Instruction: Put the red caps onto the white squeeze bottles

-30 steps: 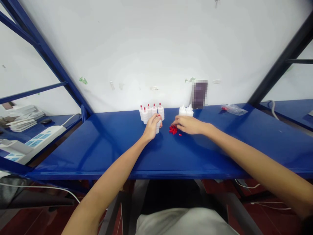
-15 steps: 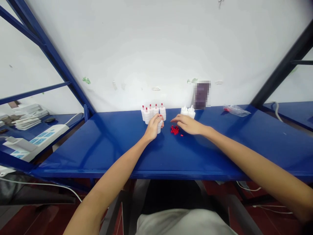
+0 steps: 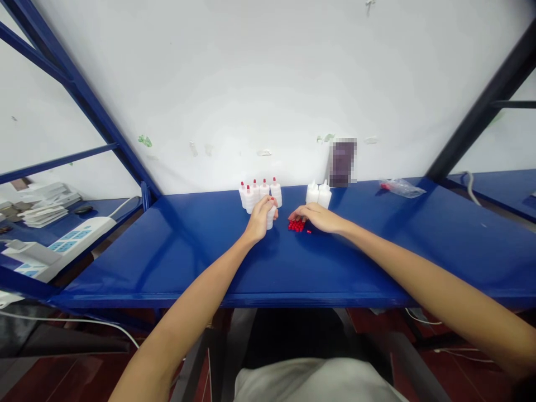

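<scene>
My left hand point(image 3: 258, 219) is wrapped round a white plastic squeeze bottle point(image 3: 270, 219), held upright. A bit of red shows at the bottle's top by my thumb; my fingers hide most of the rest. Just behind stand several white bottles with red tips point(image 3: 250, 198). My right hand point(image 3: 316, 215) reaches over a small pile of red caps point(image 3: 296, 226), its fingers bent down to the pile's far edge and somewhat apart. No cap is visible between them. One red cap point(image 3: 309, 231) lies apart, to the right of the pile. White bottles without red tips point(image 3: 318, 195) stand behind my right hand.
The blue table point(image 3: 201, 251) runs along a white wall. A pixelated dark object point(image 3: 342, 163) leans on the wall. A clear plastic bag point(image 3: 404, 188) with something red lies at the back right. At the left are a power strip point(image 3: 79, 237) and stacked white pieces point(image 3: 44, 212).
My right hand has lowered and moved slightly left, its fingers now down at the red caps. My left hand still holds the bottle. The view has shifted slightly.
</scene>
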`<state>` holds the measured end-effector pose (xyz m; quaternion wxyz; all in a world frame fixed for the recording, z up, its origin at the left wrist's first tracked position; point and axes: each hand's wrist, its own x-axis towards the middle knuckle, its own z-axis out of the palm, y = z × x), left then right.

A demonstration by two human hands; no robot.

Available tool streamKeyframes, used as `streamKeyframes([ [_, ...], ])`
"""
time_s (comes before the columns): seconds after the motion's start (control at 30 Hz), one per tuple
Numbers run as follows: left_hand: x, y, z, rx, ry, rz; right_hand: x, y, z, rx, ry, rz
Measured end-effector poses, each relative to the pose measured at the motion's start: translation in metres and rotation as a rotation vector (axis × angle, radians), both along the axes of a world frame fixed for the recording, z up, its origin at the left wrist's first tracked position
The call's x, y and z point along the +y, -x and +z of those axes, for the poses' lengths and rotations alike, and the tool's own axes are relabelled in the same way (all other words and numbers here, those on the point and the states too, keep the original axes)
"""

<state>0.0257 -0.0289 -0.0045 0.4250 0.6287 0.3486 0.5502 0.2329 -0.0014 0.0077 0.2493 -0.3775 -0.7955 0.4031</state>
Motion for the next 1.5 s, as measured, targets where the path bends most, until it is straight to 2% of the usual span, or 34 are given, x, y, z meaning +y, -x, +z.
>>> streamKeyframes([
  [0.4,0.0,0.0,0.001,0.028,-0.001,-0.007,-0.002,0.007,0.001,0.037,0.032,-0.002],
  [0.47,0.0,0.0,0.002,0.024,-0.001,-0.001,-0.002,0.003,0.003,0.021,-0.049,-0.026],
  [0.6,-0.002,0.001,0.004,0.028,0.001,0.008,-0.002,-0.01,0.007,-0.214,-0.423,-0.079],
  [0.7,-0.002,0.002,0.004,0.009,0.003,0.005,-0.003,-0.017,0.006,-0.403,-0.513,-0.02],
  [0.93,0.002,0.003,0.0,-0.051,0.022,-0.003,-0.007,-0.007,0.0,-0.375,-0.488,0.027],
  [1.07,0.003,0.002,0.001,-0.059,0.069,-0.009,-0.009,-0.008,0.008,-0.352,-0.491,0.042],
  [1.3,0.001,0.001,0.004,-0.085,0.148,-0.075,-0.024,-0.034,0.04,-0.52,-0.154,0.107],
  [1.5,0.0,-0.001,0.004,-0.092,0.212,-0.128,-0.026,-0.031,0.039,-0.515,-0.111,0.152],
])
